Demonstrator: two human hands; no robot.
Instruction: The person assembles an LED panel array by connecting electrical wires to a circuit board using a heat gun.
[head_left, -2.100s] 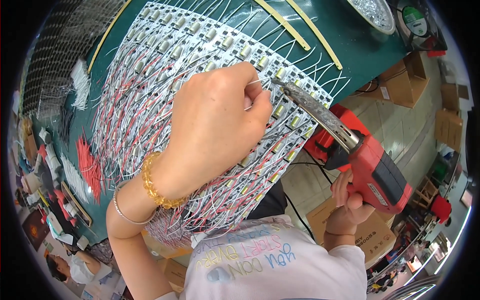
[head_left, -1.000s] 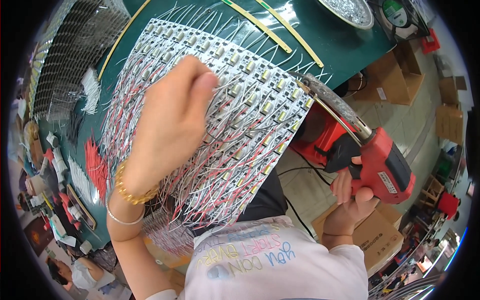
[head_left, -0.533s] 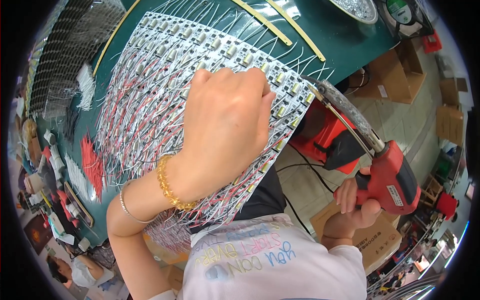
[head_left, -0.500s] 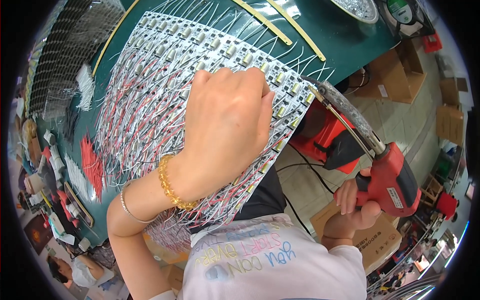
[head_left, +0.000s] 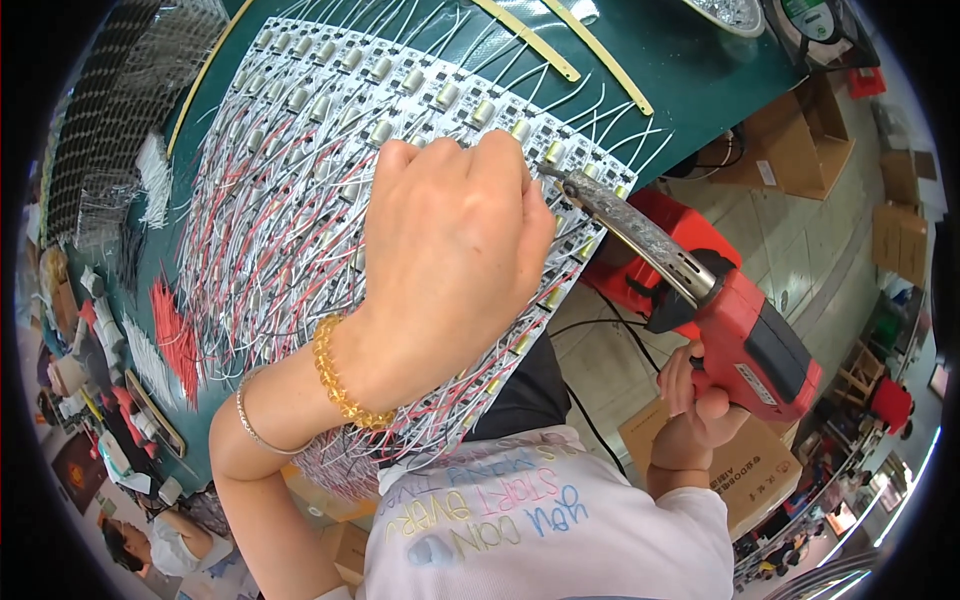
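Observation:
A large white circuit board panel (head_left: 395,100) lies at a slant on the table and extends over its near edge. Rows of small cylindrical components cover it, and many red and white wires (head_left: 262,250) stand out over its left part. My left hand (head_left: 450,225) is closed above the panel's middle, knuckles up; its fingertips and whatever they pinch are hidden beneath it. My right hand (head_left: 700,405) grips a red and black soldering gun (head_left: 755,345) by its handle. The gun's metal barrel points up and left, its tip over the panel just right of my left hand's fingers.
Yellow strips (head_left: 600,55) lie at the table's far side, near a metal dish (head_left: 735,15). Red wires (head_left: 172,335) and white wires (head_left: 155,185) are bundled on the left. Below the table's right edge are cardboard boxes (head_left: 795,150), a red object (head_left: 690,225) and black cables (head_left: 625,335).
The soldering gun has swung left, bringing its tip from the panel's right edge to beside my left hand. The panel has shifted slightly left in view. My left hand stays closed.

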